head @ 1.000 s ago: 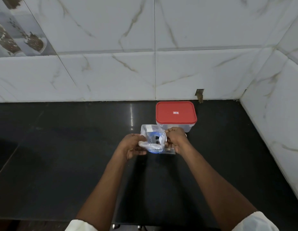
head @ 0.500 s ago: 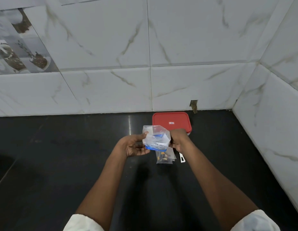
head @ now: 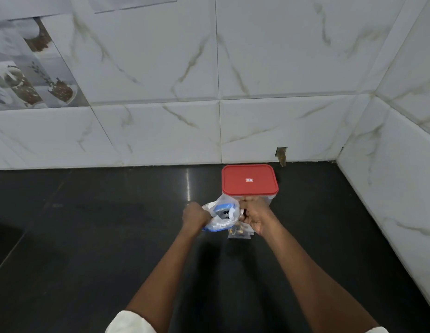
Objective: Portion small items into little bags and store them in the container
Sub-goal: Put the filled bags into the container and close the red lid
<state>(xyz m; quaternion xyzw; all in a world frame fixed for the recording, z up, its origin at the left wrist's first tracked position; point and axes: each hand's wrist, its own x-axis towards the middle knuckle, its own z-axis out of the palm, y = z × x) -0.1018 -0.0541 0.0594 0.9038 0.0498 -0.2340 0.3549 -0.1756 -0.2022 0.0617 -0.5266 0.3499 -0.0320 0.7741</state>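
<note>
A clear plastic bag (head: 224, 216) with a blue strip and small dark items inside is held between both hands above the black counter. My left hand (head: 194, 217) grips its left side with curled fingers. My right hand (head: 255, 216) grips its right edge. A small clear bag of little brownish items (head: 240, 233) lies on the counter just below the held bag. Behind the hands stands a clear container with a red lid (head: 249, 180), lid on.
The black counter (head: 113, 236) runs left and toward me. White marble-look tiled walls close off the back and the right side. A small hole in the wall (head: 281, 155) sits behind the container.
The hands have drawn closer together on the clear bag and lowered it a little. The view has tilted up, showing more wall.
</note>
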